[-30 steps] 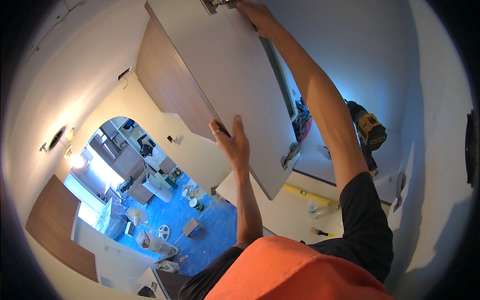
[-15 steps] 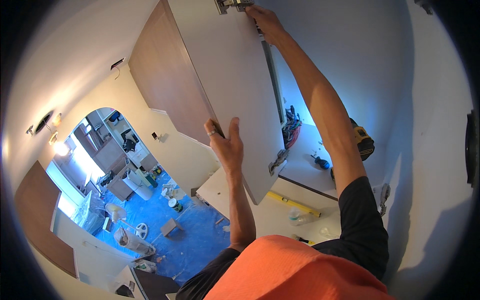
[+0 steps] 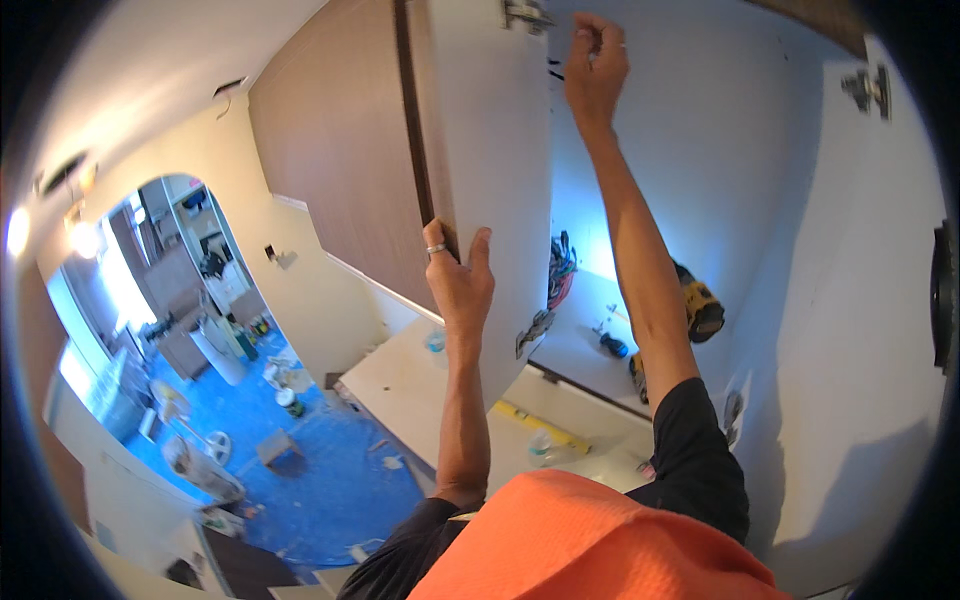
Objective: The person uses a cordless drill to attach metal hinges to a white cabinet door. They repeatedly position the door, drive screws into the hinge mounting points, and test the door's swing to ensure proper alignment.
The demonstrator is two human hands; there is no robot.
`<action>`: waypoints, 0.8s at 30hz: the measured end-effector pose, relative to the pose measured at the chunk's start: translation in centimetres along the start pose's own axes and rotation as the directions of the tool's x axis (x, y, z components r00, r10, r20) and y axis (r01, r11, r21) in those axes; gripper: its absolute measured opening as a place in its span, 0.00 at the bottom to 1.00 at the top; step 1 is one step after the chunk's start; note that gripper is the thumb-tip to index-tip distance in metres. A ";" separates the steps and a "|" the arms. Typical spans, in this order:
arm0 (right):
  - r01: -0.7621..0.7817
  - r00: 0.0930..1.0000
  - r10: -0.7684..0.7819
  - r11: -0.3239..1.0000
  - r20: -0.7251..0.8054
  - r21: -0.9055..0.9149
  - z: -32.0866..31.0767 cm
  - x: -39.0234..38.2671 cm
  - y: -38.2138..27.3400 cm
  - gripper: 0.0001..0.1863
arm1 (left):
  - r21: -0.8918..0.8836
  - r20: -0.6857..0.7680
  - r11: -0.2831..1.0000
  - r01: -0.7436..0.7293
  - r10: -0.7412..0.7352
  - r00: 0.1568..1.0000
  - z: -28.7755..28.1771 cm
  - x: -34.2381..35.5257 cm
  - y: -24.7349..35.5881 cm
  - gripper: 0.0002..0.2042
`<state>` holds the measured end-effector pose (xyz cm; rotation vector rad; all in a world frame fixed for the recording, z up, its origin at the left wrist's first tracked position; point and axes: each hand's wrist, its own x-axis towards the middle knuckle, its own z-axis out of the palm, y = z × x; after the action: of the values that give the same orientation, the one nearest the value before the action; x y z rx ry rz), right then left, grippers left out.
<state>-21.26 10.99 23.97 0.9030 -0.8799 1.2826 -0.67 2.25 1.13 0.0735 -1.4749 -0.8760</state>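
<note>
White-faced and brown-edged, the door (image 3: 490, 180) stands roughly upright before the cabinet (image 3: 700, 150), between the person's two hands. The left hand (image 3: 462, 290) has its grip clasped round the near long edge, thumb on the white face. The right hand (image 3: 597, 80) is raised beside the upper hinge (image 3: 525, 14), apart from the door, fingers curled; whether they pinch something small I cannot tell. The panel looks stiff and fairly heavy, likely to swing or tip on one hand; its smooth face probably slips, so the long edges seem the best hold, clear of the lower hinge (image 3: 535, 332) too.
</note>
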 end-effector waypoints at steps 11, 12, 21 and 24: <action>0.892 0.126 -0.055 0.443 0.991 -0.088 6.6 18.6 -4.6 0.11 | -0.083 0.056 0.985 0.155 -0.150 0.987 -1.0 -0.2 0.8 0.20; 0.837 0.122 -0.037 0.540 0.992 -0.083 6.6 18.9 -4.7 0.11 | -0.080 0.072 0.981 0.179 -0.173 0.982 -1.2 -0.2 0.7 0.20; 0.697 0.099 -0.068 0.716 0.993 -0.021 6.0 19.0 -5.8 0.10 | -0.098 0.079 0.983 0.154 -0.147 0.986 -1.2 0.2 -0.3 0.17; 0.702 0.085 -0.087 0.712 0.993 0.003 6.2 19.2 -5.6 0.09 | -0.078 0.099 0.986 0.145 -0.137 0.986 -1.1 0.3 -0.4 0.17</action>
<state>-14.30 12.48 43.68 1.4026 -1.6663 -0.3150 0.10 1.31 0.98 0.0755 -1.5319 -1.0682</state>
